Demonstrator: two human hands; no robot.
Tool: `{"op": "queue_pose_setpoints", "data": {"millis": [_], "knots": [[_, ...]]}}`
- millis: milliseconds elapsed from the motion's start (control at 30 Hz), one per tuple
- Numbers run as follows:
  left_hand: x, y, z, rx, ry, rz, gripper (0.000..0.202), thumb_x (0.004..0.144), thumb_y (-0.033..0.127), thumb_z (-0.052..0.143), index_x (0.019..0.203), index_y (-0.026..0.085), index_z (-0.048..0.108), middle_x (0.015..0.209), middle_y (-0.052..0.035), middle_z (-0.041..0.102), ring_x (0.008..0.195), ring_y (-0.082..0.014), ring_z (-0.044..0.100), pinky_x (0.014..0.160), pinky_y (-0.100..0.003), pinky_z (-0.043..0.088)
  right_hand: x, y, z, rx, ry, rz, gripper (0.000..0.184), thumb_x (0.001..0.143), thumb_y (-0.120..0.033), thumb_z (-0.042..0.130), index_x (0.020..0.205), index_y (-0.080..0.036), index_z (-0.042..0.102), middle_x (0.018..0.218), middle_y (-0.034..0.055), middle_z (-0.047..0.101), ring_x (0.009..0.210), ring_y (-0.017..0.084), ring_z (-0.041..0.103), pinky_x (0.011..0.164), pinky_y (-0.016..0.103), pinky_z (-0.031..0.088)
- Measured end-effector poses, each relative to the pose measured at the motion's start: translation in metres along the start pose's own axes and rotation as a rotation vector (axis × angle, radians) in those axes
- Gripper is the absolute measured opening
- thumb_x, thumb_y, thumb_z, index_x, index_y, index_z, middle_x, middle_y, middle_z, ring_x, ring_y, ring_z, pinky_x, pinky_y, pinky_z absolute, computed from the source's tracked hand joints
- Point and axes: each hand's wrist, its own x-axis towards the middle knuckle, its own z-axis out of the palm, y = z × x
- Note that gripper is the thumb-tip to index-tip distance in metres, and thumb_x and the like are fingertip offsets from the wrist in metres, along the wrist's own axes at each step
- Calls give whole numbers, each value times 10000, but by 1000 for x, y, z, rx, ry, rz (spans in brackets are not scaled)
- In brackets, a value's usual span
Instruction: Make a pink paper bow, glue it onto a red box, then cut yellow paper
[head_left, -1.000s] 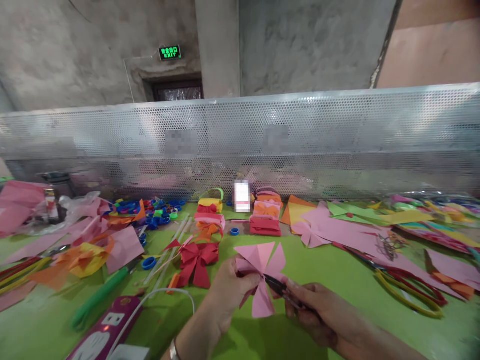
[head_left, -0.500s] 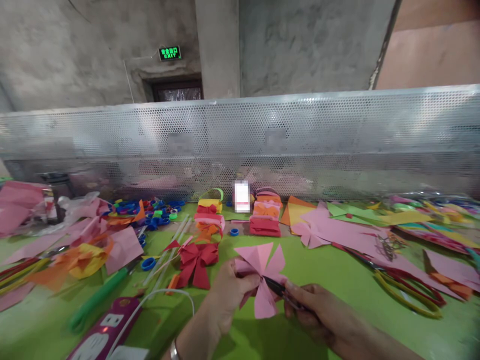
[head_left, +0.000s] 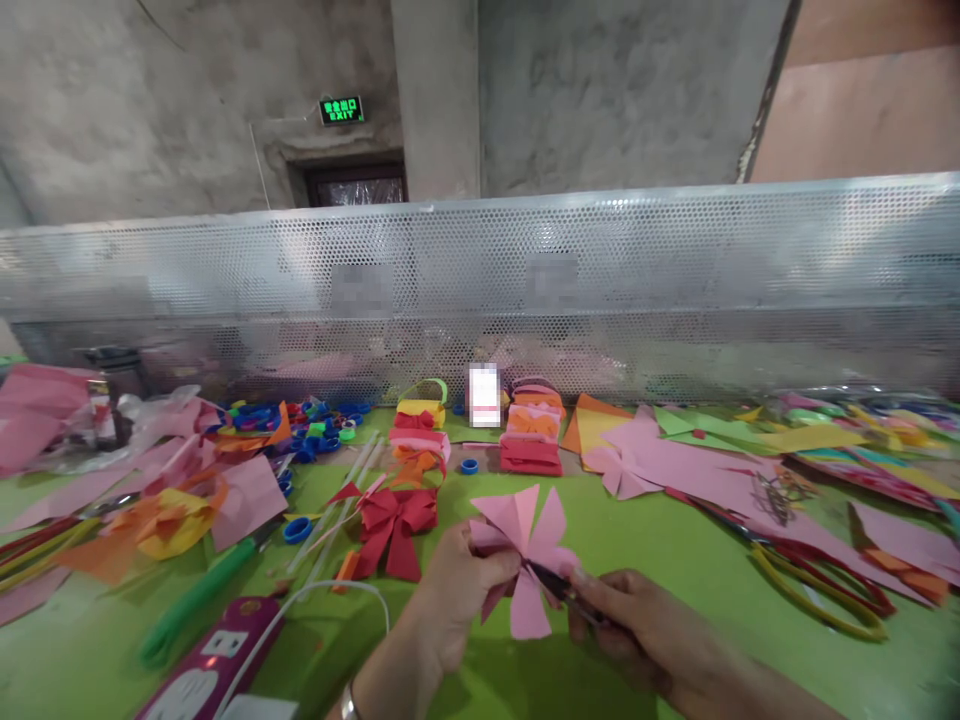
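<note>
Near the front middle of the table, my left hand [head_left: 461, 575] pinches a pink bow-like piece [head_left: 531, 610] with several petal-shaped flaps, paper or felt. Its thumb presses close to the gathered centre. My right hand [head_left: 626, 620] is closed around a slim tool with a dark, narrow tip [head_left: 551, 580]; its exact kind is hard to make out. The tool's tip touches the centre of the pink piece, and the fingers hide its rear part. Left of my hands lies a finished-looking red bow [head_left: 396, 525].
Small coloured bags [head_left: 531, 455] stand in two rows ahead. Yellow-handled scissors [head_left: 821, 600] lie right, among pink sheets [head_left: 694, 470]. A purple power strip [head_left: 217, 655], a white cable [head_left: 330, 585] and a green-handled tool [head_left: 199, 600] are left. Behind stands a perforated metal screen [head_left: 480, 270].
Both hands keep nearly the same place. The tool's tip and the right fingers have shifted very slightly against the pink piece, whose right flaps sit a little differently.
</note>
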Motion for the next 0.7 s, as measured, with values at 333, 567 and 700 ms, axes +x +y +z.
{"op": "queue_pose_setpoints", "data": {"millis": [333, 567, 700], "knots": [[7, -7, -6, -44, 109, -48, 168, 483, 213, 705, 578, 150, 582, 477, 59, 507, 419, -49, 365, 453, -206, 247, -7, -10, -1, -138, 309, -365, 460, 555, -577, 728, 627, -163, 539, 484, -89, 333, 455, 54, 215, 449, 219, 154], [5, -10, -3, 22, 64, -35, 240, 533, 315, 747, 573, 149, 579, 437, 61, 500, 371, -52, 358, 402, -209, 227, 7, -3, 2, -145, 353, -329, 364, 571, -436, 762, 761, -143, 659, 622, -18, 564, 580, 111, 445, 542, 229, 286], [6, -12, -2, 50, 104, -65, 215, 543, 274, 759, 624, 145, 609, 477, 46, 557, 443, -84, 482, 466, -209, 336, 12, 3, 2, -95, 281, -283, 273, 583, -369, 754, 632, -143, 608, 573, -27, 546, 551, 94, 433, 543, 226, 288]]}}
